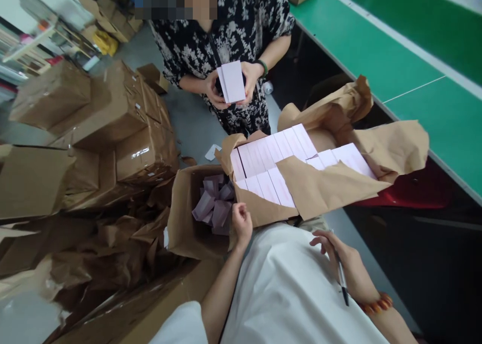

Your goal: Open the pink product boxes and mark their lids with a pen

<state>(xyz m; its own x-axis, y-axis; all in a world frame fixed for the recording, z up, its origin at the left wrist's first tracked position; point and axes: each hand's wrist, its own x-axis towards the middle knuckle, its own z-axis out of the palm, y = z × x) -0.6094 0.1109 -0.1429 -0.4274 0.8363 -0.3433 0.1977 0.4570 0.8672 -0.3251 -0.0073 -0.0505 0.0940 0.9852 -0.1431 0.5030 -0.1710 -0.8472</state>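
Note:
My left hand (241, 223) is curled shut at the near edge of a torn brown paper package (324, 188) full of flat white boxes (271, 158); whether it pinches the paper is unclear. My right hand (341, 261) rests on my white-clothed lap and holds a dark pen (342, 281), fingers partly spread, with a bead bracelet on the wrist. Across from me a person in a black floral top holds a small stack of white boxes (231, 81) in both hands.
An open carton (188, 218) with pale purple folded pieces (214, 206) sits left of the package. Stacked taped cartons (113, 128) and crumpled brown paper (113, 253) fill the left floor. A green table (376, 47) runs along the right, with a red seat (406, 193) under it.

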